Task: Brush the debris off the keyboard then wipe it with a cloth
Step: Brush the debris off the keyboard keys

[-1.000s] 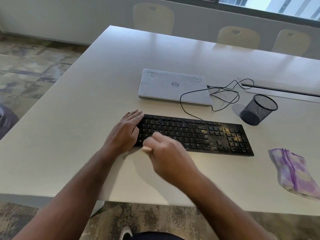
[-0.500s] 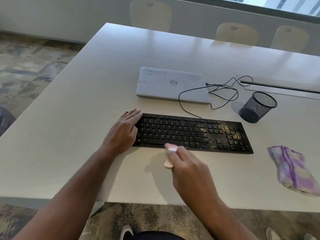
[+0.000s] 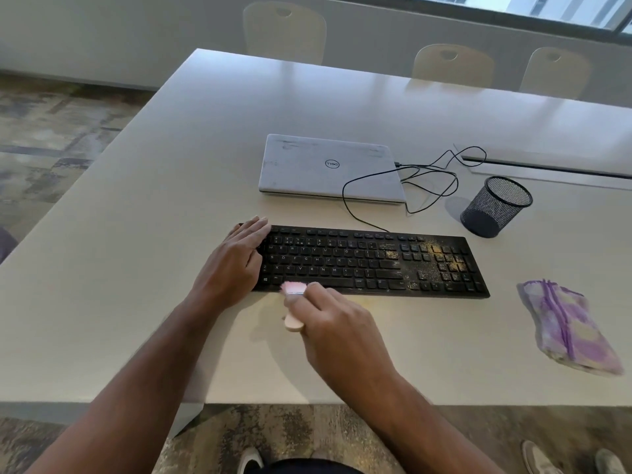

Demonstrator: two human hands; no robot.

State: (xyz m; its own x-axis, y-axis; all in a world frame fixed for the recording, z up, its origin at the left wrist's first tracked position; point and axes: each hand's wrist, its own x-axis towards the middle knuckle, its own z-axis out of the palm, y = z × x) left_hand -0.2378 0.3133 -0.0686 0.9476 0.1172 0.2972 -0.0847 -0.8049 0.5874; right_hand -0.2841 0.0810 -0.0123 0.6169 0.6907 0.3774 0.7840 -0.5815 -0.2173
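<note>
The table (image 3: 143, 234) was shown bearing the black keyboard (image 3: 369, 263), debris (image 3: 444, 260) scattered over its right end. The folded cloth (image 3: 567, 331) lay well apart, right of both hands. The left hand (image 3: 236, 265) was laid flat on the keyboard's left end. The brush (image 3: 293, 304) was gripped by the right hand (image 3: 337, 331), bristles at the near key row.
</note>
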